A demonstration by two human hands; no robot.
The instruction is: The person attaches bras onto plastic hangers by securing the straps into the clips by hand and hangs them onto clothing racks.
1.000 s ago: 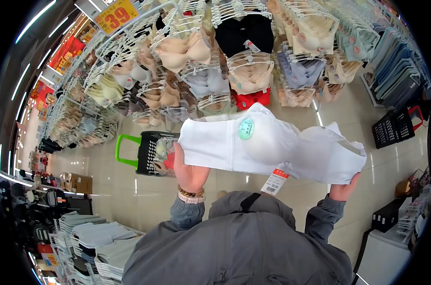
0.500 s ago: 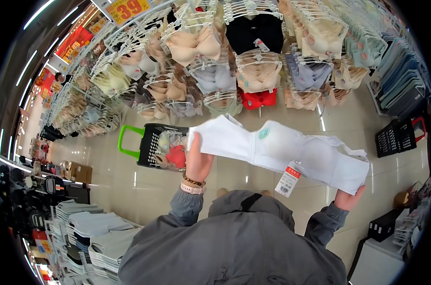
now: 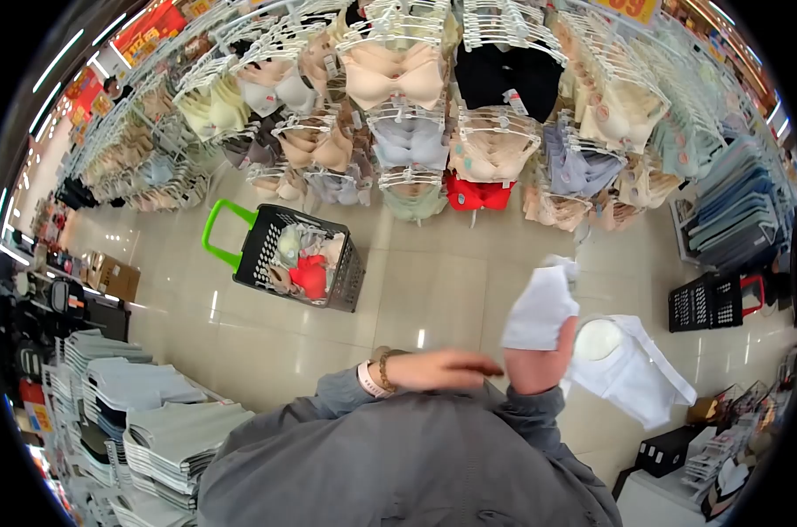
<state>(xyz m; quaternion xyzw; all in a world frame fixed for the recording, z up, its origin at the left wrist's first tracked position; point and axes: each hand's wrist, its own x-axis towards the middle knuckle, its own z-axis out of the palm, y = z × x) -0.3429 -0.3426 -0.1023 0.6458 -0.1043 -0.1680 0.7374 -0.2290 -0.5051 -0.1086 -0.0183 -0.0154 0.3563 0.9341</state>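
Note:
My right hand grips a white bra near one end. A short end of the band stands up above the fingers, while the cups and the rest hang out to the right over the floor. My left hand, with a beaded bracelet and a pale wristband, lies across in front of my jacket. Its fingers point right, stretched out and somewhat blurred, close to my right wrist, holding nothing. The bra's price tag is out of sight.
A black shopping basket with a green handle stands on the floor at left, holding several bras, one red. Racks of hanging bras fill the far side. Folded clothes are stacked lower left. Another black basket stands at right.
My left hand has let go of its end of the bra and moved right and down to my chest. The bra, stretched between both hands before, now hangs from my right hand.

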